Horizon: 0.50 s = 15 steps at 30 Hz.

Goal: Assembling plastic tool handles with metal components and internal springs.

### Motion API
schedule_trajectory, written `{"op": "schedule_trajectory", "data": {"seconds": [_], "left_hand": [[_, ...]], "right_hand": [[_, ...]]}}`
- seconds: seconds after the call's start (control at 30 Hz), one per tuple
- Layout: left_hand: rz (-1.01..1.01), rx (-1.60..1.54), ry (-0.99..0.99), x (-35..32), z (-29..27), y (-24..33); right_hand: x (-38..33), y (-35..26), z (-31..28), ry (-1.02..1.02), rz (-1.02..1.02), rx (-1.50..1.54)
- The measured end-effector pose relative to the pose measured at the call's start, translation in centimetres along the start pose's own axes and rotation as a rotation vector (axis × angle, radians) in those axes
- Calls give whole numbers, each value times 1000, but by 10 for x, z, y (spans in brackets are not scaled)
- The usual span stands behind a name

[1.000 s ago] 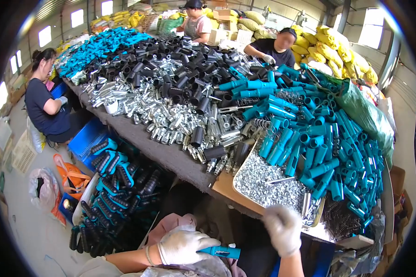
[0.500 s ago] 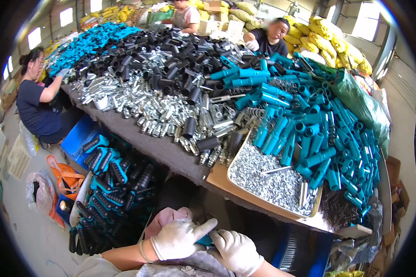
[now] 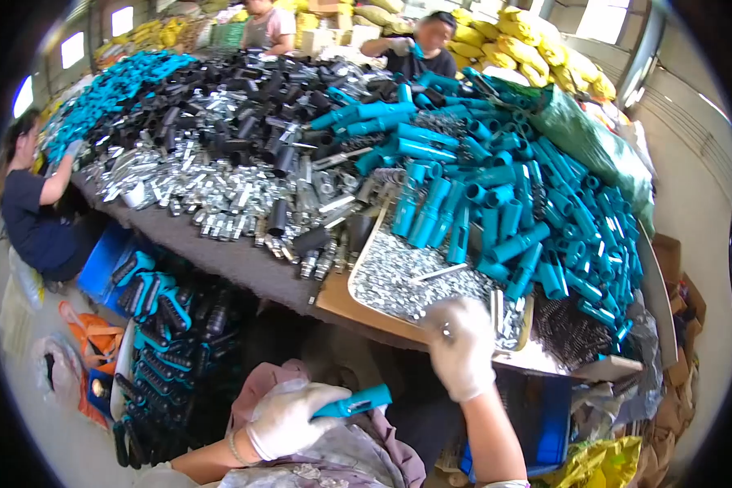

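In my gloved left hand [image 3: 289, 419] is a teal plastic tube-shaped part [image 3: 358, 402] with a slot in its side, held out over my lap. My gloved right hand [image 3: 462, 350] is raised apart from it, at the near rim of a shallow tray [image 3: 355, 286] of small silvery metal pieces [image 3: 419, 272]. Motion smears the right hand's fingers; a small shiny spot shows at them, and I cannot make out whether they hold anything. Slotted teal tubes [image 3: 519, 242] lie heaped behind and beside the tray.
Metal parts [image 3: 211, 185] and black sleeves [image 3: 220, 102] cover the table's left and middle. Dark springs [image 3: 573, 329] lie right of the tray. Below stand a pile of teal-and-black parts [image 3: 167, 350] and a blue bin [image 3: 555, 431]. Co-workers sit at the left [image 3: 41, 199] and far side [image 3: 421, 53].
My right hand has left the teal tube and moved up and right to the tray's rim. The left hand keeps the tube, now more exposed. The whole view has shifted.
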<state>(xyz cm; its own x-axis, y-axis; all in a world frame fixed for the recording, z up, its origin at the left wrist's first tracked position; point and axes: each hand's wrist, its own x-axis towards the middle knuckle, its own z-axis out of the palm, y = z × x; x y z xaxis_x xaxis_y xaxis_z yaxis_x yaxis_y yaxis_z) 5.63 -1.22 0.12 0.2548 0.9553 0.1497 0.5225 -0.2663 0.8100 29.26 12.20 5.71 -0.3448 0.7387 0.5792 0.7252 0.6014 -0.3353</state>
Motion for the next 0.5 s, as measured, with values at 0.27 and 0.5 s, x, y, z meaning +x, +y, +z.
{"op": "schedule_trajectory", "data": {"seconds": [0.27,0.5], "left_hand": [[-2,-48,88,-8,-4,10],[-468,-1084,-2,-8,-18,-1]], "right_hand": [[16,37,19,-10,163,-118],[-23,-38,12,139,263,636]]}}
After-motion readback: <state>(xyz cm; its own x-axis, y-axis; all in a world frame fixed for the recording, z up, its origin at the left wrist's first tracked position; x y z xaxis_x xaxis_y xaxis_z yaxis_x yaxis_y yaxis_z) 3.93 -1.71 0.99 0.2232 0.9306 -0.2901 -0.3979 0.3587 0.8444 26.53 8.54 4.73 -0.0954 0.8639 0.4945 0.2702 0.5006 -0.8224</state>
